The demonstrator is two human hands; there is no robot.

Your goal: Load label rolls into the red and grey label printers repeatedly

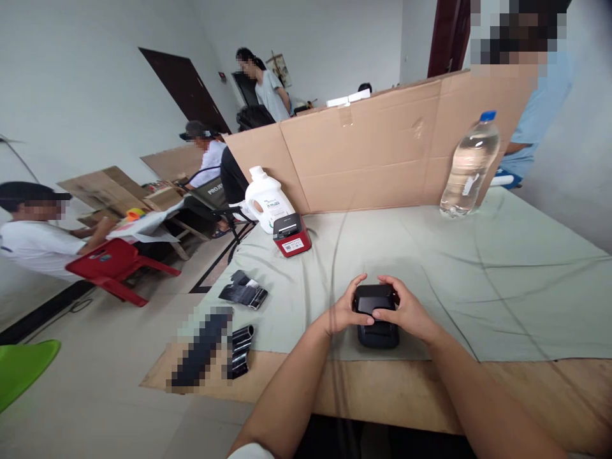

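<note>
I sit at a wide table (549, 382) with a wooden edge, and a grey-green cloth (502, 280) covers most of its top. At the far side a cardboard wall (382, 153) stands upright across the table. Behind it and to the left there are other people, some sitting at another table, one standing near a dark door.

A clear water bottle (469, 167) with a blue cap stands on the cloth near the right end of the cardboard. A white jug (266, 199) stands near the left end, and just in front of it a red and black label printer (291, 234) rests on the cloth. Nearer to me on the left lie a black flat piece (243, 290) and a small shiny black part (240, 349) at the table edge, beside a blurred spot.

Directly in front of me a small black printer (377, 316) sits on the cloth, close to the wooden edge. It is between my two hands. My left hand (345, 310) is curled around its left side, with the thumb up at the top corner. My right hand (407, 311) wraps its right side, and the fingers lie across the lid. Both hands are half closed and hold the printer, which stays on the table.
</note>
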